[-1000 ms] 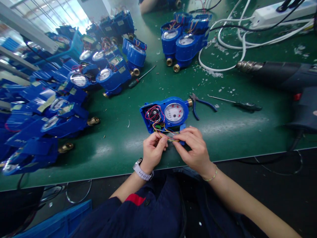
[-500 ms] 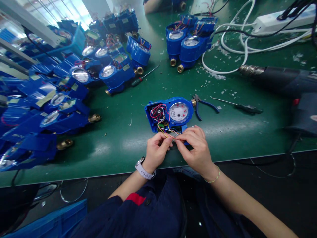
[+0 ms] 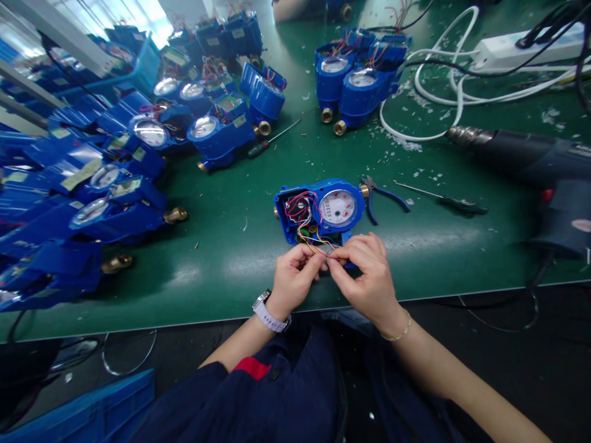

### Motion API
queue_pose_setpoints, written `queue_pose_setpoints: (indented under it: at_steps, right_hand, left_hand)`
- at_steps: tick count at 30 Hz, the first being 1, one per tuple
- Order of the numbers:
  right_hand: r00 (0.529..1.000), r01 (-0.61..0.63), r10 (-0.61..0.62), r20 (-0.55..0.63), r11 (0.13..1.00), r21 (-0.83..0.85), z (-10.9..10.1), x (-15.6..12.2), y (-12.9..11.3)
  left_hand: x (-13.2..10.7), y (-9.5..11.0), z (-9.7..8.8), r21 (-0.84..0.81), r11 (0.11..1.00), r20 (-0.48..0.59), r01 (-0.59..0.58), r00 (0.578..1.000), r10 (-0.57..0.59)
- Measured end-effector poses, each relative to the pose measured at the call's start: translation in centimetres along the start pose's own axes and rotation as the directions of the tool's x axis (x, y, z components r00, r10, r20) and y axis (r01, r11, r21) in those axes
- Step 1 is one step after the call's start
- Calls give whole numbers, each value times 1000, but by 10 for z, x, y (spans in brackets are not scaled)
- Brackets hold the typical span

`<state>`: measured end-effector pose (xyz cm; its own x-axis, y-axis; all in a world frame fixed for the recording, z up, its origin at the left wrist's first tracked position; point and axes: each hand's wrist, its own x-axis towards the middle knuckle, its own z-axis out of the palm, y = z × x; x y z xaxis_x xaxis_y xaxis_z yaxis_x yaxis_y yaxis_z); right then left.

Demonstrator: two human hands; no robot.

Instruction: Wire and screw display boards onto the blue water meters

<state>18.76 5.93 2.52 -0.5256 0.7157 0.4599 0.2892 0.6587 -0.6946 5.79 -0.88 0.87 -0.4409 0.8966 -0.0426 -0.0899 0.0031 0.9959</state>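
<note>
An open blue water meter [image 3: 323, 212] with a white dial lies on the green mat [image 3: 240, 258] in front of me, its left compartment full of red, yellow and black wires [image 3: 307, 231]. My left hand [image 3: 292, 280], with a white watch on the wrist, pinches the wire ends at the meter's near edge. My right hand [image 3: 367, 277] pinches the same wires from the right, fingertips touching the left hand's. Both hands rest near the mat's front edge.
Blue-handled pliers [image 3: 381, 194] and a thin screwdriver [image 3: 443, 198] lie right of the meter. A dark heat gun [image 3: 535, 166] sits at far right, with white cables [image 3: 443, 80] and a power strip [image 3: 526, 34] behind. Several blue meters [image 3: 115, 178] crowd the left; two more [image 3: 351, 80] stand behind.
The view has shifted slightly, so the meter appears a little to the right. Both hands stay pinched on the wires, with only small finger movements.
</note>
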Motion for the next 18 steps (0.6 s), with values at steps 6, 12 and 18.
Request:
queue_pose_setpoints:
  at_steps: [6, 12, 18]
  right_hand:
    - [999, -35, 34, -17, 999, -23, 2, 2, -4]
    - [999, -13, 12, -36, 999, -31, 2, 5, -5]
    - [1000, 7, -7, 13, 1000, 10, -3, 4, 0]
  left_hand:
    - [-2, -2, 0, 21, 999, -10, -24, 1000, 25]
    - [-3, -2, 1, 39, 998, 3, -52, 999, 52]
    - [-2, -3, -1, 26, 999, 10, -22, 1000, 22]
